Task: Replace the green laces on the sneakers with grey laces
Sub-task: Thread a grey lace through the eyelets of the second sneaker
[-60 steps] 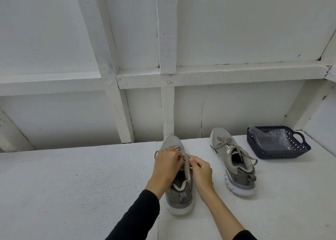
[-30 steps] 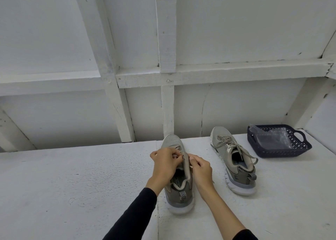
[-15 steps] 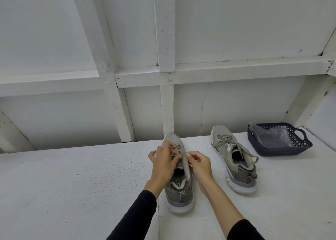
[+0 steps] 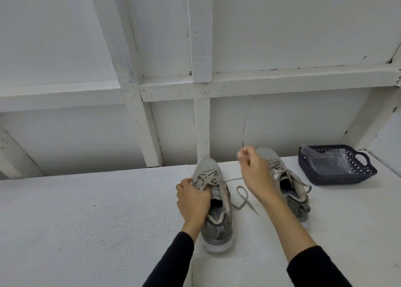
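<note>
Two grey sneakers stand toe-away on the white table (image 4: 86, 210). On the near sneaker (image 4: 217, 213), my left hand (image 4: 193, 197) grips the left side of the upper by the eyelets. My right hand (image 4: 255, 171) is raised to the right of it, pinching a pale grey-green lace (image 4: 240, 196) that runs taut from the eyelets; its loose end curls on the table between the shoes. The second sneaker (image 4: 288, 191) sits right of my hand with its lace tied, partly hidden by my wrist.
A dark blue plastic basket (image 4: 366, 173) holding a clear plastic bag (image 4: 325, 163) stands at the back right. A white panelled wall with beams rises right behind the shoes.
My right hand has left the near sneaker's tongue and swung up and to the right, drawing a length of lace out. The bow is undone. My left hand stays on the shoe.
</note>
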